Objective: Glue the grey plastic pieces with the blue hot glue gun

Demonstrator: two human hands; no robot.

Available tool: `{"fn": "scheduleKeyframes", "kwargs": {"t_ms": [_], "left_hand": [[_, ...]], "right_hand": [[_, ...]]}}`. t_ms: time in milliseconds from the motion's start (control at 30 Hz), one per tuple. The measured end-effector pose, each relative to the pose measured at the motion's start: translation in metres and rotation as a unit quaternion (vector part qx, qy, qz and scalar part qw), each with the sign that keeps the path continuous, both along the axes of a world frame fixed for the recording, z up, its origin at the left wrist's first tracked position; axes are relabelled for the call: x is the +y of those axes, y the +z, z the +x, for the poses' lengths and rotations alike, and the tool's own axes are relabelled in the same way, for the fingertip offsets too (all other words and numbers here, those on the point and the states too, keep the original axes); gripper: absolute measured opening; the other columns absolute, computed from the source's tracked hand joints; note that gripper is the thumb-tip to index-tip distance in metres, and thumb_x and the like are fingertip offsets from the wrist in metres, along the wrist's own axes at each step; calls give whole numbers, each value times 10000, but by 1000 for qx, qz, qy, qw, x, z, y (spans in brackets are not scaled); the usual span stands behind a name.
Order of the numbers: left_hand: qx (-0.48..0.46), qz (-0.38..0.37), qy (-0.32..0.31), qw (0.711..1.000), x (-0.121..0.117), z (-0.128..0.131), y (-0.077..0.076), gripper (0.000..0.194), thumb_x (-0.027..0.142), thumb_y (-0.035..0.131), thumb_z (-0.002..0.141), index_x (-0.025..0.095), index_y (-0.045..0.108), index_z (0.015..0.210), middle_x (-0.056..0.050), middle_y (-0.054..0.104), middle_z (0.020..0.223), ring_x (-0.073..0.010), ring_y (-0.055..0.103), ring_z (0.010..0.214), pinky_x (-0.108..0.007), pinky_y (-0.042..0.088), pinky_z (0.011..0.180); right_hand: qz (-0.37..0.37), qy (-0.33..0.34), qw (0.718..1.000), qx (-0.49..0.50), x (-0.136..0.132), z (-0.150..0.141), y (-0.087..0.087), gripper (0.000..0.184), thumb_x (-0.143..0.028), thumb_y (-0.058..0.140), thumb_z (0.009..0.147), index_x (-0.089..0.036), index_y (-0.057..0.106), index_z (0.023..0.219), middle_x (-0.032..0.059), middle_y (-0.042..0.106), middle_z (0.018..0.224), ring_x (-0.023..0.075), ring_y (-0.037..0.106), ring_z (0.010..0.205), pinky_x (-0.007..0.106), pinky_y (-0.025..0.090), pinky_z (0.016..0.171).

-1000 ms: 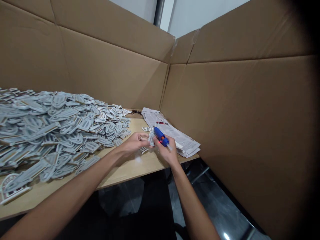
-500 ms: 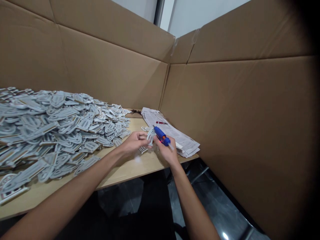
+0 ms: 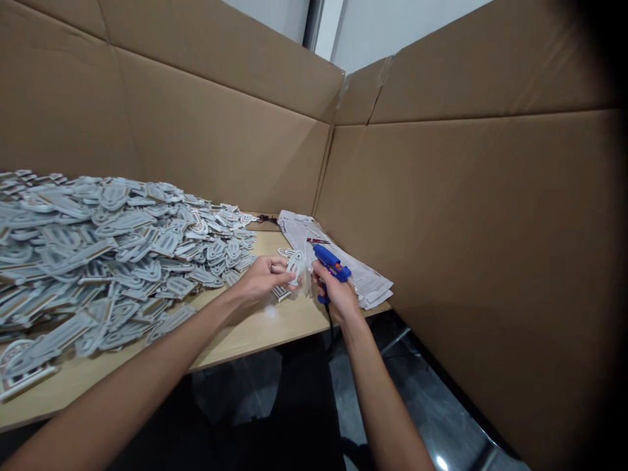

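Observation:
Between the fingers and thumb of my left hand (image 3: pixel 267 280) is a small white cut-out piece (image 3: pixel 295 263) with slots, held upright above the table. My right hand (image 3: pixel 338 292) is wrapped around the handle of a blue glue gun (image 3: pixel 331 260). The gun's nozzle points left and away from me, a short way right of the white piece and apart from it. A dark cord hangs from its grip. Another slotted piece (image 3: pixel 281 293) lies on the table under my left hand, and one more is partly visible behind the held piece.
A large heap of similar grey-white pieces (image 3: pixel 122 242) covers the table's left side. Folded newspaper (image 3: pixel 370 288) lies at the right, with a small red tool (image 3: pixel 318 241) on it. Tall cardboard walls (image 3: pixel 235 131) enclose the back and right. The table's front edge (image 3: pixel 255 347) runs below my hands.
My right hand has drawn the glue gun right, away from the white piece, and turned it so its handle and cord show. My left hand stays almost still with the piece.

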State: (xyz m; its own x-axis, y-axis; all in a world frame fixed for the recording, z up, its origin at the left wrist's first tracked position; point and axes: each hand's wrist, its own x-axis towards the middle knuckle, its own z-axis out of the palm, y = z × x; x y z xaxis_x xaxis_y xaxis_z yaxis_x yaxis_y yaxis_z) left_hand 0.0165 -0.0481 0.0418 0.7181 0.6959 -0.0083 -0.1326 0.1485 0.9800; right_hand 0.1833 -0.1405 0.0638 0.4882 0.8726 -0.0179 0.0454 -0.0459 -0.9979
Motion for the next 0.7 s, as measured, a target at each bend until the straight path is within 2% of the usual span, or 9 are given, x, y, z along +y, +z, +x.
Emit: {"fn": "scheduleKeyframes", "kwargs": {"t_ms": [167,300,400,533,700], "left_hand": [[4,4,8,1000,1,-1,1,362,415,852,699,154,709,905,-101,778,806,-203,723,714,-289,485,681],[9,16,10,1000,2,-2,1,331,413,842,701,166,690,860,-87,763,762,-198,715,702,-285,464,658],[13,29,3,999,2,-1,0,340,427,839,703,170,692,871,-71,749,761,-195,713,714,-286,467,652],[11,45,-12,999,1,-2,-2,350,452,845,706,174,700,861,-53,734,778,-191,713,763,-301,510,696],[6,30,-49,998,-3,-3,2,381,453,853,701,158,729,909,-77,746,811,-181,699,756,-298,513,704]], "right_hand": [[-5,-35,998,-56,1,9,-1,422,-592,731,776,-187,613,787,-11,593,670,95,450,505,222,333,457],[29,-4,997,-73,0,15,-2,324,-478,759,763,-188,625,815,-19,588,695,91,430,516,225,331,479],[38,20,993,-112,-1,14,-2,302,-472,728,807,-177,676,846,0,608,729,101,444,547,232,332,501],[48,37,988,-143,-3,10,1,314,-472,729,823,-166,668,857,16,626,755,125,495,602,251,385,565],[86,42,977,-191,-6,6,7,265,-405,735,826,-165,624,840,16,628,773,147,564,684,258,446,665]]}}
